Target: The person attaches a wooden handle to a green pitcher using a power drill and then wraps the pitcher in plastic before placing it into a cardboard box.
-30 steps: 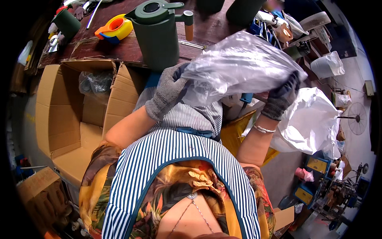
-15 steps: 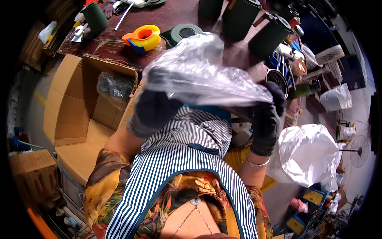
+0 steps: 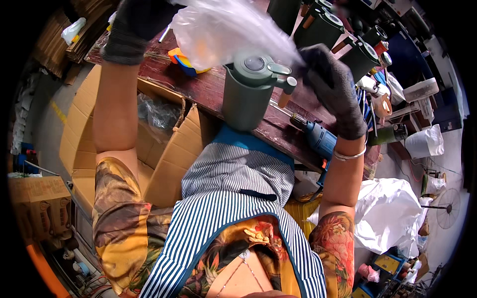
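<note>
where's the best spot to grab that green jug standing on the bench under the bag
Probably around the round body of the green jug, coming from the person's side. It stands upright at the near edge of the bench, and that wall is bare. The top is crowded by its lid, spout and the clear plastic bag that both gloved hands hold above.

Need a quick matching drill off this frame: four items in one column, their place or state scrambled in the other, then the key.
Things:
1. clear plastic bag
2. green jug
3. blue power drill
4. cardboard box

Places or states:
A. lying flat at the near edge of the wooden bench
B. standing upright on the bench, lid on
C. open on the floor to the person's left
D. held up in the air by both gloved hands, left hand and right hand

Pairs: 1-D, 2-B, 3-A, 4-C
</note>
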{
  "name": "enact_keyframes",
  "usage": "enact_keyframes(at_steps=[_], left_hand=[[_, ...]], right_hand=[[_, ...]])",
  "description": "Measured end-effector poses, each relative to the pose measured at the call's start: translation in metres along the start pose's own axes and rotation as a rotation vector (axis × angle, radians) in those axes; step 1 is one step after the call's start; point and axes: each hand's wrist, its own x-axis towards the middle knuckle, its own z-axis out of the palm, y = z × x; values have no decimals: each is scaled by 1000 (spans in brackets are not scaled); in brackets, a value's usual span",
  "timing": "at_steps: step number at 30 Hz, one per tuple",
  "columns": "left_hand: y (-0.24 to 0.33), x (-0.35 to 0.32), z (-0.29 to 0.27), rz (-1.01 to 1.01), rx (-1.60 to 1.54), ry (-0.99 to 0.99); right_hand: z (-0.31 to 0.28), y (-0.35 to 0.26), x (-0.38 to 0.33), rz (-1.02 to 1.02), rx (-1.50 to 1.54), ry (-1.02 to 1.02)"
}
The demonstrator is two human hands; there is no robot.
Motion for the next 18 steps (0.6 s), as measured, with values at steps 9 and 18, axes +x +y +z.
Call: enact_keyframes(at_steps=[9,18], left_hand=[[-108,-110,51,9,867,244],[-156,-184,102,96,1267,378]], right_hand=[[48,98,-39,-37,-153,355],[92,115,-89,-290,-647,297]])
